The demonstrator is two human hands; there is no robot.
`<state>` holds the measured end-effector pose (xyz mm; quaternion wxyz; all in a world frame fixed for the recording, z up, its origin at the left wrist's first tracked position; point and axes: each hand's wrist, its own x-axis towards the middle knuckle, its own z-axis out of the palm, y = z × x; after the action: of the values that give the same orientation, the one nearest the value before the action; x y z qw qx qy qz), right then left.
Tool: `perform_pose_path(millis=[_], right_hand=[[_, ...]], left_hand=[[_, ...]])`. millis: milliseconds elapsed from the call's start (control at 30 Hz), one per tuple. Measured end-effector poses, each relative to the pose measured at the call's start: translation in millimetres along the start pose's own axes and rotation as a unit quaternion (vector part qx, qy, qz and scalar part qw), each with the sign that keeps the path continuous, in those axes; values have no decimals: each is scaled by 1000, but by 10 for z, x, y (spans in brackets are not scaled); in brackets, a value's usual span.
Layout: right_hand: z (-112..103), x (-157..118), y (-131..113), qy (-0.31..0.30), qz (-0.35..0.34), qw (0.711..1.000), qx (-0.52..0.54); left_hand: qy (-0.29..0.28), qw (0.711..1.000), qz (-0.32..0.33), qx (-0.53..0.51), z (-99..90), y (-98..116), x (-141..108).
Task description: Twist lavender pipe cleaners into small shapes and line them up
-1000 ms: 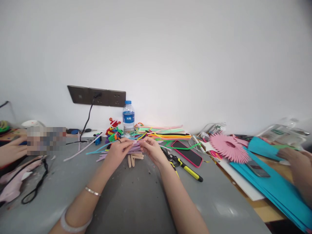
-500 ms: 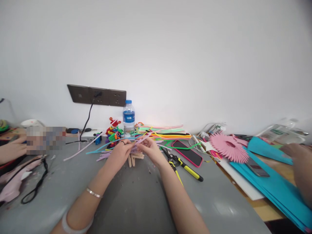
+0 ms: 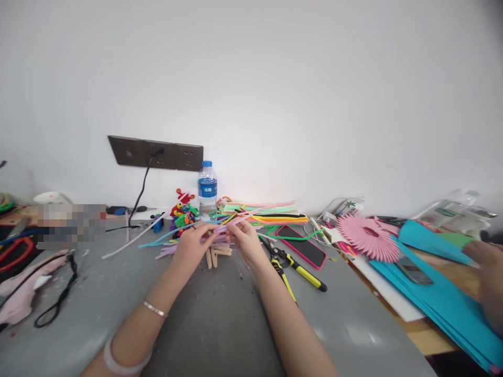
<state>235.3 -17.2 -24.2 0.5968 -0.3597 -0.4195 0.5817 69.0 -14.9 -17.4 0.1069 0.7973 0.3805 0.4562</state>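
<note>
My left hand [image 3: 195, 245] and my right hand [image 3: 245, 242] meet over the middle of the table, fingertips close together. Both pinch a lilac pipe cleaner [image 3: 247, 217], whose free end slants up to the right. Exactly how it is bent between the fingers is hidden. Below my hands lie short wooden sticks [image 3: 214, 258]. More purple pipe cleaners [image 3: 166, 252] poke out beside my left hand, near a blue pipe cleaner [image 3: 157, 241]. Just right of my right hand rest yellow-and-black handled cutters [image 3: 302, 275].
Behind stand a water bottle [image 3: 207, 191] and small colourful pipe-cleaner figures [image 3: 184, 212]. A pink-cased phone [image 3: 304, 249] lies right of a pipe-cleaner bundle [image 3: 271, 209]. Farther right are a pink paper fan [image 3: 367, 238], blue sheets [image 3: 440, 298] and another person's hand [image 3: 487, 264]. A pink glue gun [image 3: 29, 283] lies left.
My fingers have shifted slightly around the lilac pipe cleaner. At the left, another person's hand has left the view, showing orange-handled scissors. The hand at the right has moved a little outward.
</note>
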Motion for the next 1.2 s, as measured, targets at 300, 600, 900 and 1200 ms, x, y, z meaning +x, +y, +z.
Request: perform_pose_path(millis=[300, 600, 900, 1200], right_hand=[[-21, -2, -12, -12, -23, 999, -41], [19, -36, -39, -41, -32, 987, -150], [52, -94, -131, -52, -21, 992, -116], [44, -84, -120, -51, -41, 984, -164]], left_hand=[[-18, 979, -133, -153, 6, 12, 21], [8, 955, -195, -223, -9, 1, 49], [77, 807, -325, -486, 54, 65, 71], [88, 804, -339, -481, 31, 40, 76]])
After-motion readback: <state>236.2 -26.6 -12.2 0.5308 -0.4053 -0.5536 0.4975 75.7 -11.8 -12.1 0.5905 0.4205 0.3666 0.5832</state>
